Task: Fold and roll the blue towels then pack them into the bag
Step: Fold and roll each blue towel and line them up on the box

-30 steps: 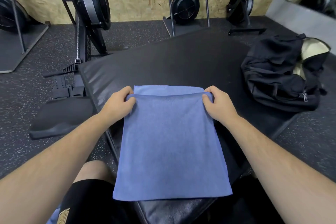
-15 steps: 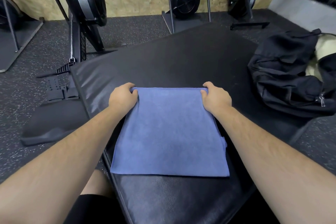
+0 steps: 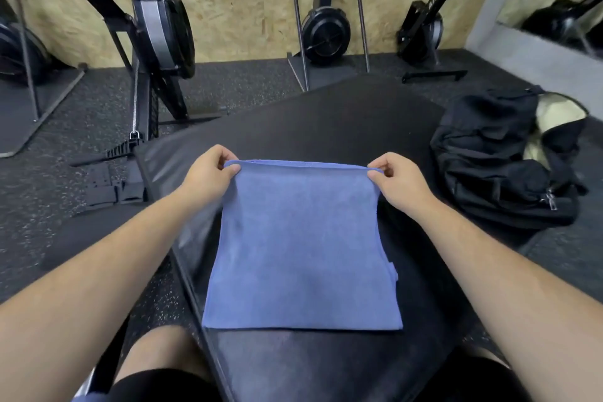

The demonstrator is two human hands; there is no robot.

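Black padded vinyl gym mat [image 3: 326,127] fills the middle, and over it the left hand [image 3: 208,173] pinches one far corner of the folded blue terry towel [image 3: 303,254] and the right hand [image 3: 396,179] the other, each between thumb and curled fingers, raising that edge slightly. A good roll likely needs both corners kept level and the first turn tight. Some fingertips hide behind cloth, and the open black fabric duffel bag [image 3: 496,166] at right shows only pale lining.

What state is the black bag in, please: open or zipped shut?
Open: the bag gapes at its far end, showing pale lining.
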